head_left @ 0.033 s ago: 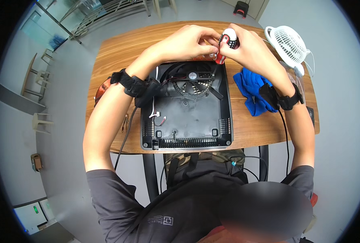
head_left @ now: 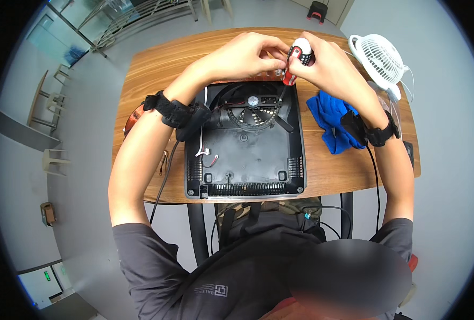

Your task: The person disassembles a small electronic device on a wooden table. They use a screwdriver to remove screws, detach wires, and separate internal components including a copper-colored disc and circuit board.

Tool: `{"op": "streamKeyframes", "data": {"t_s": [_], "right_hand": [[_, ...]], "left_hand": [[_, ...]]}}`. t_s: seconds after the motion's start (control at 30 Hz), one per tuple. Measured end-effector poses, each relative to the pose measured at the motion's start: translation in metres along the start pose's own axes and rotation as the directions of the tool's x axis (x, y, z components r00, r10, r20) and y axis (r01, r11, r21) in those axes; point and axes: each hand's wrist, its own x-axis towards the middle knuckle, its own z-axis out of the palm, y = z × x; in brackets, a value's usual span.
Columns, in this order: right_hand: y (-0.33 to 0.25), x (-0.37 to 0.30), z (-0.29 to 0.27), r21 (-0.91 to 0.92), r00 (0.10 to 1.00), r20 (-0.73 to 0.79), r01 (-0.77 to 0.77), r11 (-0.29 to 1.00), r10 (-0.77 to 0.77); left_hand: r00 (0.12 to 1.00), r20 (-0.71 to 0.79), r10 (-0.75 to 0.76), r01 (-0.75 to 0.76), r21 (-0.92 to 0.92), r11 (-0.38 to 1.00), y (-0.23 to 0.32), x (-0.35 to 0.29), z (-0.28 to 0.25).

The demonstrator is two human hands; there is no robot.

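Observation:
My right hand (head_left: 322, 60) is wrapped round the red, white and black handle of a screwdriver (head_left: 290, 74). Its shaft points down to the fan mount on the far right of a black plastic housing (head_left: 269, 152). A small black cooling fan (head_left: 253, 101) with a round hub sits in that housing. Just left of the handle, my left hand (head_left: 258, 56) has its fingers curled and its thumb close to them. Whatever those fingers hold, if anything, is hidden. Loose white connectors (head_left: 203, 152) on thin wires lie in the housing.
Right of the housing lies a blue cloth (head_left: 330, 120). A white desk fan (head_left: 378, 58) stands at the table's far right. A copper coil (head_left: 134, 118) is partly hidden behind my left forearm. Black cables hang from both wrist straps. The wooden table (head_left: 162, 58) has a curved far edge.

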Motion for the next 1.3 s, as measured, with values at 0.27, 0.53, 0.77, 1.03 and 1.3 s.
{"op": "streamKeyframes", "data": {"t_s": [0.27, 0.53, 0.77, 1.03, 1.3], "right_hand": [[0.002, 0.003, 0.002, 0.082, 0.999, -0.017, 0.05, 0.995, -0.049], [0.001, 0.007, 0.003, 0.062, 0.996, -0.031, 0.087, 0.994, -0.086], [-0.003, 0.002, -0.004, 0.004, 0.999, 0.002, 0.049, 0.999, -0.049], [-0.001, -0.003, -0.011, -0.042, 0.998, 0.01, 0.063, 0.997, -0.063], [-0.002, 0.003, -0.006, -0.006, 0.992, 0.03, 0.122, 0.993, -0.121]], "left_hand": [[0.993, -0.058, -0.107, 0.122, 0.432, 0.894, -0.066, -0.005, -0.03], [0.94, -0.047, -0.338, 0.285, 0.653, 0.702, -0.097, -0.022, -0.017], [0.95, -0.049, -0.308, 0.264, 0.653, 0.71, -0.097, -0.027, -0.013], [0.959, -0.016, -0.282, 0.224, 0.652, 0.724, -0.1, -0.025, -0.019], [1.0, 0.007, -0.03, 0.021, 0.556, 0.831, -0.075, -0.015, -0.002]]}}
